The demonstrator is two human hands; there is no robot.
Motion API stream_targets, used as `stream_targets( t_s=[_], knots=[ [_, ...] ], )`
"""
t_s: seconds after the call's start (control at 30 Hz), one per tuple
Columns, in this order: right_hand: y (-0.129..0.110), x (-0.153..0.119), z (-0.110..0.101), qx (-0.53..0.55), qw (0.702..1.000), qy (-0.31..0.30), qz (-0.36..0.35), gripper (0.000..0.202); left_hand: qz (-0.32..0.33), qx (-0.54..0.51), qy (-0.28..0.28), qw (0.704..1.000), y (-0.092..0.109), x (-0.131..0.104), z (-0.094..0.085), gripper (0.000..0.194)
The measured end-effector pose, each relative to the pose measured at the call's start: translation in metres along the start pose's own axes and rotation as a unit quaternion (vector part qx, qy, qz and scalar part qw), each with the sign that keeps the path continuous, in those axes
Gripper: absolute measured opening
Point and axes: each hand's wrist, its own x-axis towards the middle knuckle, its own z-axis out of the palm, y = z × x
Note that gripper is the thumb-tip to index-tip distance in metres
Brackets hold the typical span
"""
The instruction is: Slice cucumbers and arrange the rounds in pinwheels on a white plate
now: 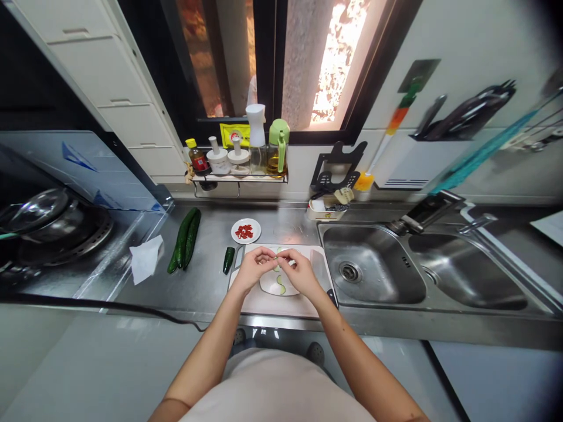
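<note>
Above a white plate (pixel 268 285), my left hand (pixel 255 268) and my right hand (pixel 299 271) meet fingertip to fingertip. Both are closed in a pinch on a small green cucumber slice (pixel 276 258), partly hidden by the fingers. Thin cucumber slices (pixel 281 286) lie in a curved line on the plate, which rests on a cutting board (pixel 253 305). At the board's right side lies a knife (pixel 332 297) with a dark handle. A short cucumber piece (pixel 229 259) sits left of the board. Behind it is a small white dish (pixel 234 235) holding red bits (pixel 244 231).
Whole cucumbers (pixel 185 240) and a white paper (pixel 146 259) lie to the left, near the stove with a lidded pot (pixel 41 214). A double sink (pixel 373 264) is at right. Bottles and jars stand on a rack (pixel 241 177) below the window.
</note>
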Motion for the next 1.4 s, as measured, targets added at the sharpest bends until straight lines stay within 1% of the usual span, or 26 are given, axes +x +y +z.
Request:
stream_targets(
  t_s=[0.2,0.3,0.37,0.43,0.47,0.53,0.6,0.67,0.77,0.87,1.03,1.13,1.27,1.4],
  knots=[
    [-0.001,-0.001,0.001,0.022,1.0,0.007,0.012,0.018,0.002,0.002,0.009,1.0,-0.005,0.001,0.002,0.035],
    [-0.001,0.0,-0.001,0.036,0.999,0.018,0.015,0.02,0.002,-0.007,0.037,0.999,-0.006,-0.001,0.002,0.037],
    [-0.001,0.001,-0.003,0.046,0.998,0.028,0.017,0.022,-0.021,-0.014,0.07,0.997,-0.007,-0.004,0.003,0.038],
    [-0.001,0.002,-0.005,0.052,0.998,0.037,0.022,0.024,-0.068,-0.032,0.087,0.993,-0.007,-0.007,0.005,0.041],
    [-0.001,0.002,-0.005,0.053,0.997,0.041,0.024,0.025,-0.094,-0.05,0.082,0.991,-0.007,-0.008,0.006,0.043],
    [0.0,0.002,-0.007,0.054,0.997,0.044,0.022,0.026,-0.135,-0.099,0.05,0.985,-0.007,-0.01,0.01,0.048],
    [0.0,0.002,-0.008,0.053,0.998,0.041,0.012,0.025,-0.159,-0.147,0.017,0.976,-0.005,-0.01,0.014,0.051],
    [-0.001,0.002,-0.009,0.046,0.998,0.033,-0.003,0.023,-0.167,-0.174,0.002,0.97,-0.002,-0.009,0.017,0.051],
    [-0.004,-0.001,-0.011,0.032,0.999,0.023,-0.023,0.022,-0.164,-0.176,0.0,0.971,0.0,-0.007,0.019,0.051],
    [-0.006,-0.004,-0.011,0.028,0.999,0.02,-0.028,0.02,-0.158,-0.169,0.003,0.973,-0.002,-0.007,0.018,0.053],
    [-0.001,-0.009,-0.009,0.04,0.999,0.018,-0.004,0.018,-0.147,-0.166,0.013,0.975,-0.003,-0.008,0.018,0.058],
    [0.003,-0.009,-0.007,0.05,0.999,0.013,0.011,0.019,-0.134,-0.14,0.014,0.981,-0.001,-0.008,0.018,0.058],
    [0.003,-0.008,-0.007,0.064,0.998,0.013,0.01,0.02,-0.096,-0.089,0.015,0.991,0.004,-0.006,0.018,0.057],
    [0.001,-0.007,-0.007,0.132,0.991,-0.009,0.026,0.022,-0.035,-0.05,0.013,0.998,0.009,-0.006,0.017,0.052]
  ],
)
